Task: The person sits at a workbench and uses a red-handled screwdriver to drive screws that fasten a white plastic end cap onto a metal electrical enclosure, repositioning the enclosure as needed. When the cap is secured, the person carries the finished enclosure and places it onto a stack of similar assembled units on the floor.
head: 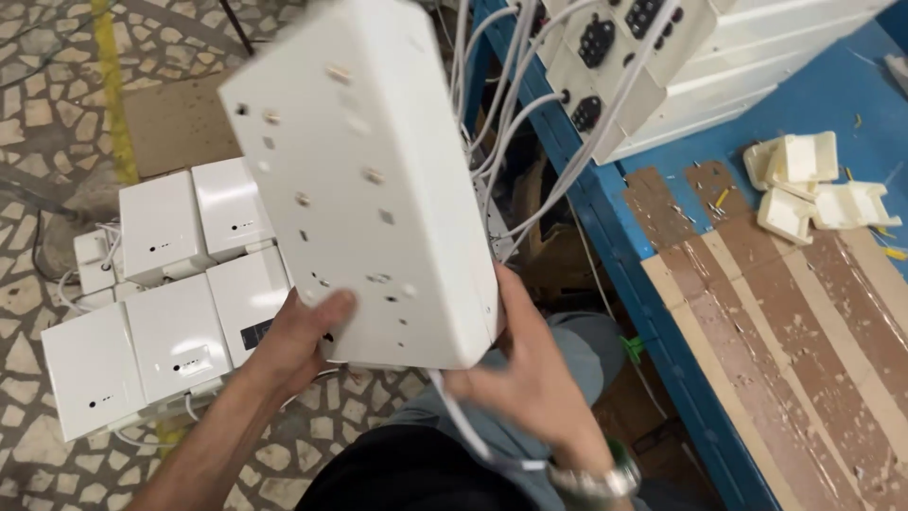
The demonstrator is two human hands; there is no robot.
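Holding a big white plastic box [364, 180] up over the floor, both hands grip its lower end. In the head view the left hand [298, 341] comes up from below, its fingers curled around the bottom left corner and the thumb pressed flat on the box's broad face, which is dotted with small holes and pegs. The right hand [530, 378] is at the bottom right corner, palm against the side wall and fingers spread half open and reaching behind it, so how tightly it grips cannot be told. A watch [594, 481] sits on that wrist. A white cable [463, 416] trails from the underside of the box, passing between the two hands. The box is tilted, top leaning away to the left, and it hangs in the air between the stack on the floor and the bench.

Below and to the left, several similar white boxes [175, 312] lie close together on the stone-patterned floor [57, 114]. To the right runs a blue bench [662, 350] with brown taped cardboard [794, 341] on it, a cluster of small cream plastic clips [804, 185], and more white housings with black sockets [653, 57] whose white wires hang over the edge
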